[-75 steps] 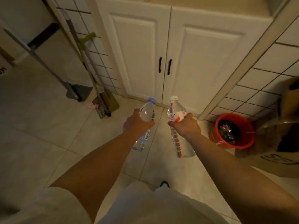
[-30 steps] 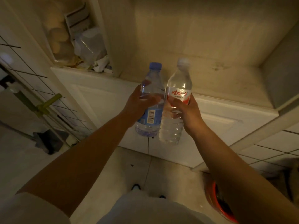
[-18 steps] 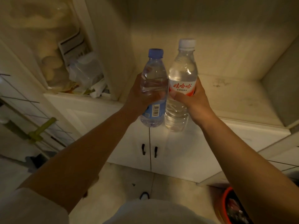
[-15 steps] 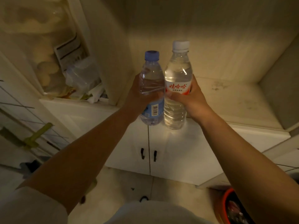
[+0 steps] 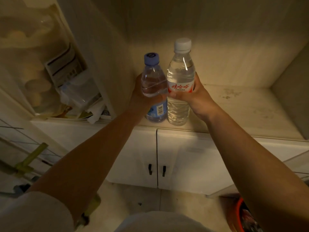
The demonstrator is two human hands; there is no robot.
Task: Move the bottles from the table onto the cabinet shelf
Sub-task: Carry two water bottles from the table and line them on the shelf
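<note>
At frame centre, left hand clamps blue-capped bottle, right hand clamps white-capped bottle — upright, bases apparently touching cabinet shelf — ready for release.

blue-capped bottle: clear glossy plastic, paper-like blue label | white-capped bottle: clear glossy plastic, ribbed lower body, red-and-white printed label | shelf: pale matt board, faintly grained, speckled with stains | cabinet doors: smooth white semi-matt panels, dark handles | bucket: glossy red plastic
</note>
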